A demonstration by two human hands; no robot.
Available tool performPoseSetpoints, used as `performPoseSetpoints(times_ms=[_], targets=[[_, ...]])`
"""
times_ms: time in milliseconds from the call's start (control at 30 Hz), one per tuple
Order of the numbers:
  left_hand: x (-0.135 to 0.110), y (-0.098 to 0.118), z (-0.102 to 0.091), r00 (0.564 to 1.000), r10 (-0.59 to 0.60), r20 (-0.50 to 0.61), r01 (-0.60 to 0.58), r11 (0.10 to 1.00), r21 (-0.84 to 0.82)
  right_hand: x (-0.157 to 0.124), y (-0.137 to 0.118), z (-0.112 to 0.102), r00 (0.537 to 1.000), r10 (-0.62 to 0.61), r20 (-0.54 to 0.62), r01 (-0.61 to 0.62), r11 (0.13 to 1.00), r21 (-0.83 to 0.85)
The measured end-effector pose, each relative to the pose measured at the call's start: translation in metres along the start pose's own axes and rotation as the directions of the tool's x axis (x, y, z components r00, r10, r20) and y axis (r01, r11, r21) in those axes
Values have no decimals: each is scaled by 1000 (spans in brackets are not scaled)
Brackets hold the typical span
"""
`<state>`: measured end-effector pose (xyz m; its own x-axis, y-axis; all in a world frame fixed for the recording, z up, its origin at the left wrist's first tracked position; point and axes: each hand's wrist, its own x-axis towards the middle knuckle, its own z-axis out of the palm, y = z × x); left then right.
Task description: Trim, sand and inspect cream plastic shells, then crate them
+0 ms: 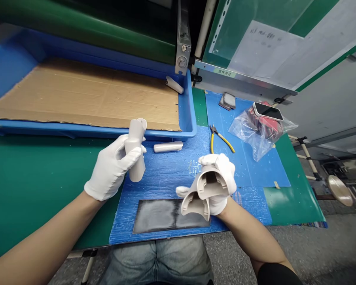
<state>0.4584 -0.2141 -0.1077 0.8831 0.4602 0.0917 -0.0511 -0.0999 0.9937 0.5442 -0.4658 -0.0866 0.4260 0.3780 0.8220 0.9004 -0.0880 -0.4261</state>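
Note:
Both hands wear white gloves. My left hand (114, 166) is closed around a beige plastic handle-shaped part (135, 148), held upright above the blue mat (166, 174). My right hand (218, 180) grips a second beige plastic shell part (201, 194), its hollow inside turned toward me. The two parts are apart, roughly a hand's width between them. A third beige part (168, 147) lies flat on the mat just in front of the blue tray.
A blue tray (186, 118) lined with cardboard (86, 95) sits at the back left, one beige part (175, 84) in its far corner. Yellow-handled cutters (221, 138), a plastic bag (255, 134) with a phone (268, 111) on it lie right. A grey pad (163, 215) lies near the table edge.

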Motion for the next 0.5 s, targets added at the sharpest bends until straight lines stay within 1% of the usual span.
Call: performPoseSetpoints(times_ms=[33,133,167,200,267,300,333,433,500], targets=[[0,0,0,1000,2,0,-2,1000,3,-1,0,1,1000,0,-28,0,1000,-3],[0,0,0,1000,9,4,-9,1000,8,-2,1,5,986,-9,-169,7,1000,-11],[0,0,0,1000,10,5,-10,1000,6,-1,1,5,986,2,-166,-3,1000,-9],[0,1,0,1000,10,6,-10,1000,2,-1,0,4,991,23,-132,-24,1000,-8],[-1,1,0,1000,9,5,-9,1000,-7,0,-2,2,996,93,-11,-94,995,-35],[-1,2,0,1000,9,2,-9,1000,-9,1,-4,1,992,120,25,-119,991,-56],[-1,3,1,1000,10,-3,-10,1000,-9,1,-5,0,991,129,32,-126,989,-72],[-1,4,1,1000,13,-15,-13,1000,-6,0,-8,2,993,111,-44,-115,986,-119],[-1,5,2,1000,13,-17,-13,1000,-4,-1,-8,3,990,130,-45,-136,978,-156]])
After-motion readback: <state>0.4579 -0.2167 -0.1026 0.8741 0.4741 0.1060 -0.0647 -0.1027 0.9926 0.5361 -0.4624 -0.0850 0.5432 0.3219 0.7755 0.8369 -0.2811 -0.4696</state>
